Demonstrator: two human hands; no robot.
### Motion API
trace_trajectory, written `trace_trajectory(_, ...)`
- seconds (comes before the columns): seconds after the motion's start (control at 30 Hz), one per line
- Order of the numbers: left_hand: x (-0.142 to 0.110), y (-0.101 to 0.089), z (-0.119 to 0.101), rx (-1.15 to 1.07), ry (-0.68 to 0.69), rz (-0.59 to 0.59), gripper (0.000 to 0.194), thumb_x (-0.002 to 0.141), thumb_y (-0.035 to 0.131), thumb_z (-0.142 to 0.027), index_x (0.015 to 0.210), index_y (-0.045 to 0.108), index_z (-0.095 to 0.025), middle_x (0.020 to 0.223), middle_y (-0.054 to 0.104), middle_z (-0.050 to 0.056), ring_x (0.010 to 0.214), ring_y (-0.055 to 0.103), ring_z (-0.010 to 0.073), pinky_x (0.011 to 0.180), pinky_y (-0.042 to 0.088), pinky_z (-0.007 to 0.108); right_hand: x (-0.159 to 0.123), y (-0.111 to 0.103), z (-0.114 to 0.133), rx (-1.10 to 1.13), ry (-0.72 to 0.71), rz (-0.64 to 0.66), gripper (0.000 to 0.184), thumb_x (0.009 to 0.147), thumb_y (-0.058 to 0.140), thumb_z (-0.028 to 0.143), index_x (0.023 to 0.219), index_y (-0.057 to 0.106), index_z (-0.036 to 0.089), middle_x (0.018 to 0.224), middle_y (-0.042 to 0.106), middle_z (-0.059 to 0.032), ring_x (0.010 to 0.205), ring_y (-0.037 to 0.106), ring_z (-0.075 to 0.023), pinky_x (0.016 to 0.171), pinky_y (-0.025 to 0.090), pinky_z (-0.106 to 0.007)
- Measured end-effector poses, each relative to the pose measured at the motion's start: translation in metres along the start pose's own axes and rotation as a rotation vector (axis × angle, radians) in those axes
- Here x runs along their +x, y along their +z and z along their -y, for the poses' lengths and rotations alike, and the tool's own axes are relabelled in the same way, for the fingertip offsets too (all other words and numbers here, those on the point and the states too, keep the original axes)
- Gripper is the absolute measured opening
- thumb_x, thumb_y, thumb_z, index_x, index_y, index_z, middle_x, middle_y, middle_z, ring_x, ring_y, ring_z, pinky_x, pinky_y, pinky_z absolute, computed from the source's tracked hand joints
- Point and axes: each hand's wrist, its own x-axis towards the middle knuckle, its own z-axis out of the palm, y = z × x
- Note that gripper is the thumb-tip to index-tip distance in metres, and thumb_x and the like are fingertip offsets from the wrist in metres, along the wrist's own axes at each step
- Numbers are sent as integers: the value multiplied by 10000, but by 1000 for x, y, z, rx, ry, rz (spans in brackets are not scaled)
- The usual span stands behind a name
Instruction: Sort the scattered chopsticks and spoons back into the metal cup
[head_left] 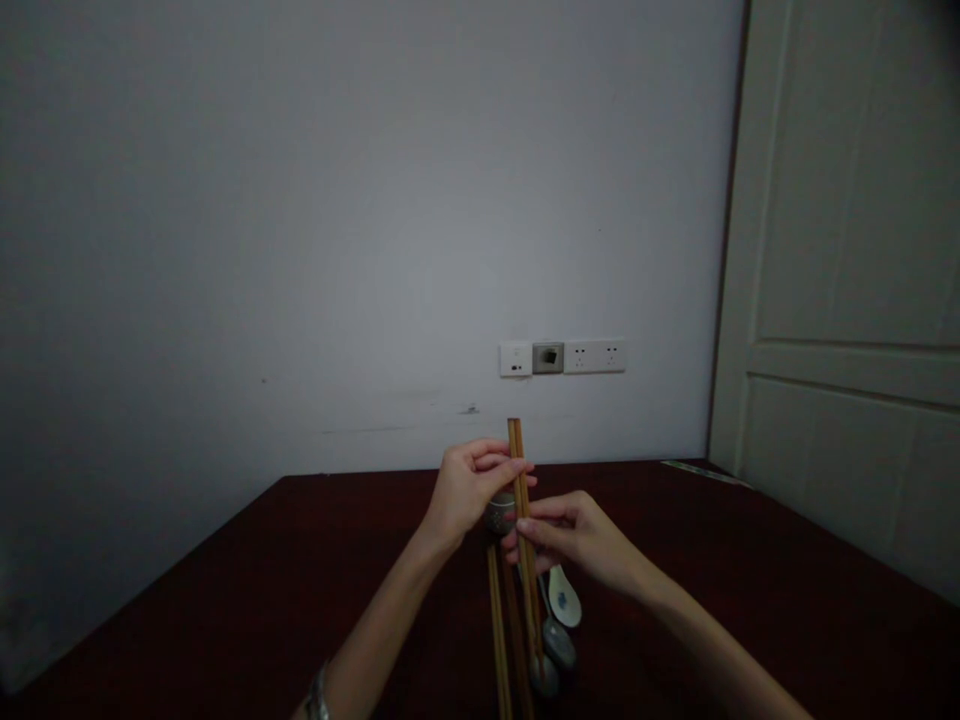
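A pair of wooden chopsticks [529, 600] is held nearly upright, side by side, in both hands. My left hand [476, 480] pinches them near the top, thumb in front. Lower down, my right hand [566, 535] grips the same pair between thumb and fingers. Behind my hands stands a small round metal container [500, 512], partly covered by them. Beneath lie more chopsticks [498, 640], a white spoon with a blue mark [564, 598] and two metal spoons [558, 643], whose handles are partly hidden.
The dark red table [337, 580] reaches back to a pale wall [375, 200]. Socket plates [594, 356] are set in the wall just above the table. A panelled door [847, 250] stands at the right. A thin flat strip [705, 472] lies by the table's back right corner.
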Motion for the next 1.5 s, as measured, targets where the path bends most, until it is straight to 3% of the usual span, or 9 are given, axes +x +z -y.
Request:
trace_trajectory(0.13, 1, -1, 1, -27, -1, -2, 332, 583, 734, -289, 790, 555, -102, 761, 689, 115, 682, 660, 239, 573, 529, 312, 2, -6, -6, 12, 17, 9, 372, 683, 636, 424, 882, 672, 112, 813, 675, -91, 749, 639, -172, 673, 521, -300)
trace_trajectory(0.27, 2, -2, 2, -5, 22, -4, 318, 581, 735, -279, 777, 558, -100, 733, 690, 104, 660, 661, 222, 587, 525, 295, 4, -26, -8, -29, 53, 62, 434, 639, 692, 352, 1013, 633, 137, 874, 676, -87, 804, 634, -188, 690, 527, -324)
trace_trajectory(0.33, 2, -2, 3, 6, 36, -3, 293, 595, 725, -268, 768, 559, -99, 724, 691, 103, 651, 661, 212, 596, 521, 288, 4, -37, -2, -57, 46, 9, 425, 653, 678, 353, 1016, 631, 137, 884, 679, -95, 816, 636, -193, 687, 529, -325)
trace_trajectory(0.43, 3, -2, 4, 3, 39, 14, 275, 614, 713, -263, 779, 568, -98, 737, 691, 107, 659, 662, 207, 621, 518, 298, 5, -45, 14, -43, -13, -185, 374, 676, 652, 360, 978, 644, 139, 898, 681, -108, 804, 642, -188, 682, 533, -317)
trace_trajectory(0.57, 2, -2, 4, 28, 37, 52, 260, 637, 697, -260, 810, 602, -91, 766, 691, 117, 688, 661, 206, 649, 512, 309, 12, -39, 37, -72, -186, -370, 349, 651, 669, 350, 937, 657, 151, 892, 684, -101, 806, 641, -198, 662, 540, -320)
trace_trajectory(0.8, -2, 2, 2, 104, 59, 95, 251, 661, 679, -261, 836, 637, -86, 748, 690, 104, 688, 656, 199, 622, 502, 276, 21, -23, 43, -261, -430, -454, 335, 649, 670, 333, 948, 664, 181, 912, 675, -75, 830, 622, -193, 677, 536, -318)
trace_trajectory(1.27, -2, 4, 6, 112, 88, 149, 239, 687, 661, -254, 866, 646, -96, 769, 694, 89, 718, 653, 189, 684, 497, 272, 19, -19, 40, -335, -493, -448, 259, 666, 653, 299, 895, 675, 180, 804, 663, -51, 724, 613, -148, 598, 524, -258)
trace_trajectory(1.5, -3, 4, 7, 113, 67, 155, 233, 687, 660, -270, 850, 652, -103, 783, 694, 96, 724, 653, 191, 693, 499, 283, 19, -21, 38, -314, -448, -451, 274, 660, 661, 330, 889, 686, 183, 803, 676, -56, 688, 621, -155, 594, 532, -283)
